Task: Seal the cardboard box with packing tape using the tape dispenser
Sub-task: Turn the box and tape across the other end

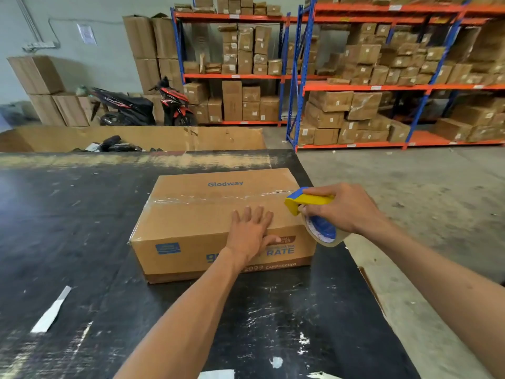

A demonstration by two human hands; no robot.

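A brown cardboard box [191,214] printed "Glodway" lies on the black table [82,228]. A strip of clear tape [207,198] runs along its top seam from the left edge toward the right. My left hand [252,233] rests flat on the box's near top edge, fingers spread, thumb over the front face. My right hand [344,207] grips a yellow and blue tape dispenser [311,206] at the box's right end, where the seam ends. The clear tape roll [321,232] hangs below the dispenser beside the box's right side.
A white paper strip [52,310] and paper scraps [216,374] lie on the near table. A large open carton [164,138] stands behind the table. Beyond it are a parked scooter [142,105] and orange-blue racks [355,86] stacked with boxes. Concrete floor [410,187] lies to the right.
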